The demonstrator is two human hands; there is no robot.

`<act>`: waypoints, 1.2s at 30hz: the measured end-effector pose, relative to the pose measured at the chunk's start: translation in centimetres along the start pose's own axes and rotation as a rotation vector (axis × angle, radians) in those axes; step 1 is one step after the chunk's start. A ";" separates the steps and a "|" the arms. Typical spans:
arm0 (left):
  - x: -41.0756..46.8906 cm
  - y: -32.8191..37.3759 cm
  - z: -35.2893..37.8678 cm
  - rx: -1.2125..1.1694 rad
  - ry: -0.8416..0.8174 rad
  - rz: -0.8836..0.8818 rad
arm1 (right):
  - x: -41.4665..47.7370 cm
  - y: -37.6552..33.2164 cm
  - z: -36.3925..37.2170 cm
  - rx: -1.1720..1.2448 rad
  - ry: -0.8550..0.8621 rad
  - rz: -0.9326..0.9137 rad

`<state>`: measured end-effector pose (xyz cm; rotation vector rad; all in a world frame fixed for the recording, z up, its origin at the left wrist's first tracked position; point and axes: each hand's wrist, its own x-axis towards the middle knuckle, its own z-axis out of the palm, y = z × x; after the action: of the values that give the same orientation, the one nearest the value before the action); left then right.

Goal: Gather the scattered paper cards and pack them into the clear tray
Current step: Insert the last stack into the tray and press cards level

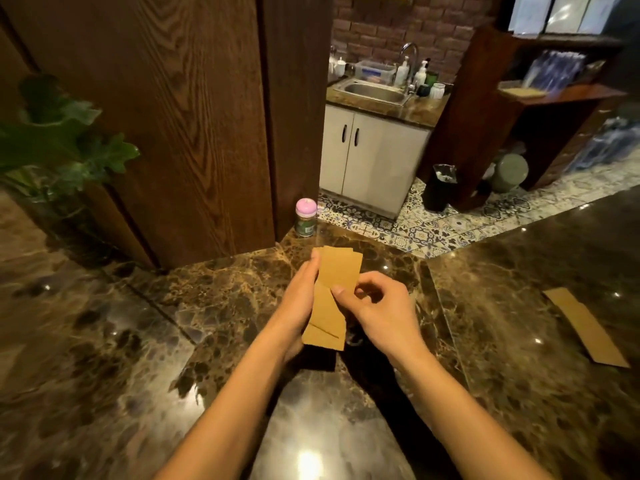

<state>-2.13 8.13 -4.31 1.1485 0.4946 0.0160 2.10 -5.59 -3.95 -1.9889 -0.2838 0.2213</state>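
Kraft cards (337, 271) in L hand (299, 303), R hand (377, 306) pinching, loose card (585, 327) rt

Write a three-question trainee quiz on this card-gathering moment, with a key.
1. True or false: the left hand holds a fanned stack of brown paper cards.
2. Pick one: the single loose brown paper card lies on the dark marble counter to the person's A) left, B) right, C) lap.
3. Fill in: the small green-labelled jar at the counter's far edge has a ___ lid.
Key: 1 true; 2 B; 3 pink.
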 end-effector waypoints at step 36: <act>-24.0 0.9 11.3 -0.159 -0.151 0.346 | -20.2 -6.3 -18.0 0.606 -0.020 -0.152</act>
<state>-19.04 -7.61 8.86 1.0576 0.1539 0.2624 -12.76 -24.55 9.83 -1.3608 -0.3337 0.2006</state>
